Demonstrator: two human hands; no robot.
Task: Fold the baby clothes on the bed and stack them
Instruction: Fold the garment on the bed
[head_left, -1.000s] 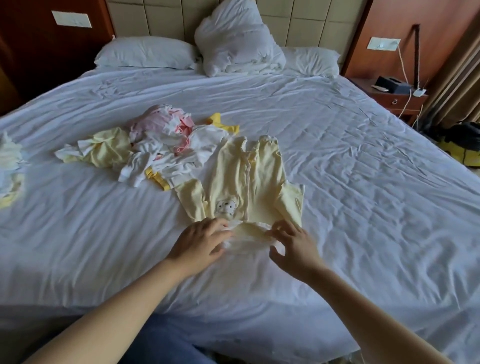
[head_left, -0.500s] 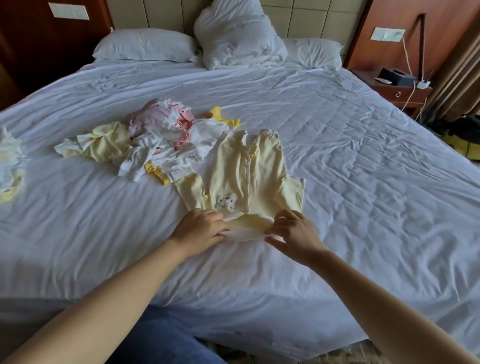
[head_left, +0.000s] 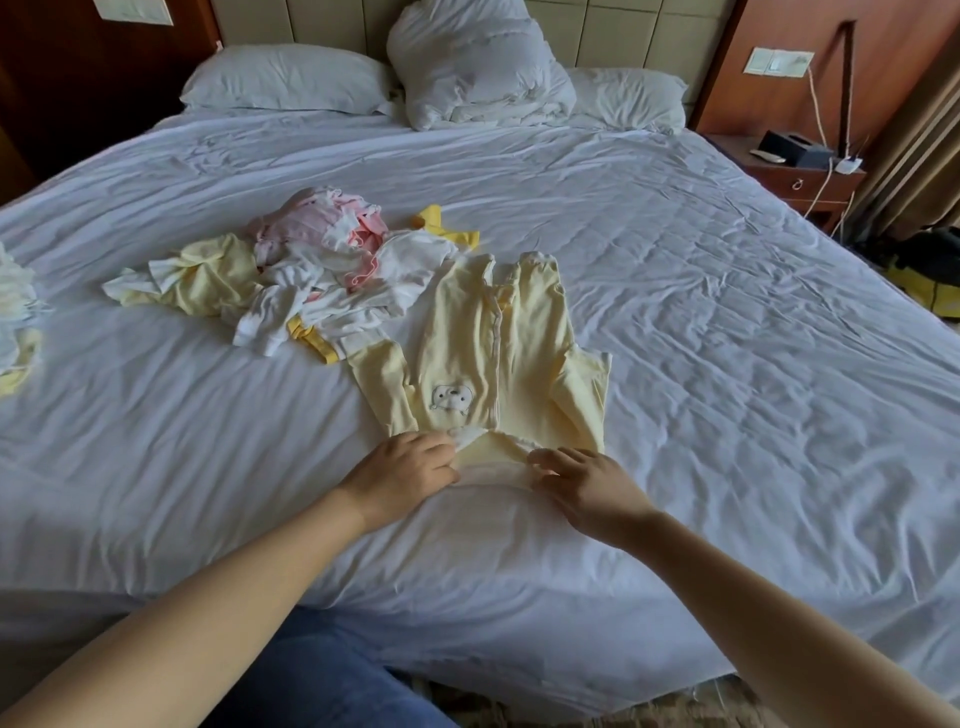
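Note:
A pale yellow baby romper (head_left: 498, 343) with a small animal patch lies flat on the white bed (head_left: 727, 322), legs pointing toward the pillows. Its neck end is nearest me. My left hand (head_left: 405, 470) pinches the left side of the collar with curled fingers. My right hand (head_left: 587, 483) pinches the right side of the collar between thumb and fingers. A loose pile of unfolded baby clothes (head_left: 311, 270) in pink, white and yellow lies just left of the romper. Some pale clothes (head_left: 15, 322) lie at the bed's far left edge, partly cut off.
Two pillows (head_left: 285, 78) and a bunched duvet (head_left: 478, 62) sit at the headboard. A wooden nightstand (head_left: 800, 171) with a dark box and cables stands to the right. A dark and yellow bag (head_left: 930, 270) lies on the floor beyond the bed's right side.
Both hands stay at the romper's collar, with the fingers shifting slightly along its edge. The romper has not moved on the bed.

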